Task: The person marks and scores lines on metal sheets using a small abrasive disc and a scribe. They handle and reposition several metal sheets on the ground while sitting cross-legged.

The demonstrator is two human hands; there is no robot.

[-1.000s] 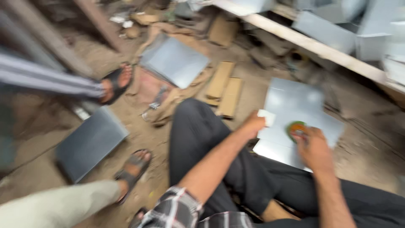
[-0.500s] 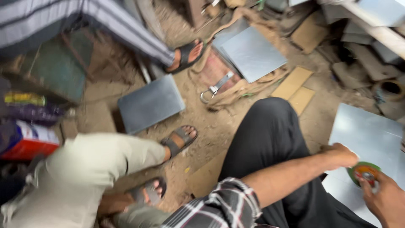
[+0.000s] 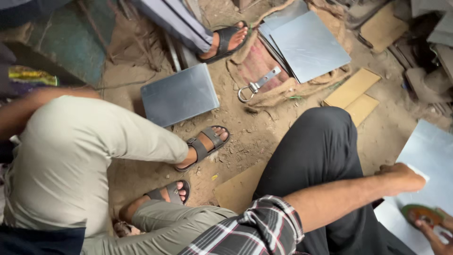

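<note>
We wear a checked shirt of black, white and dark red, its sleeve [image 3: 255, 229] rolled up above the elbow so that the forearm is bare down to the left hand [image 3: 401, 177]. Our trousers [image 3: 321, 160] are plain black and loose over the knee. Of the right hand [image 3: 436, 238] only bare fingers show at the lower right corner of the view; neither hand shows a glove, and we can make out no ring or watch.

Grey metal sheet [image 3: 427, 156]: flat on the dirt ground at 4 o'clock, partly cut off by frame edge. Green-rimmed orange disc [image 3: 421, 215] lying flat upon it.
</note>
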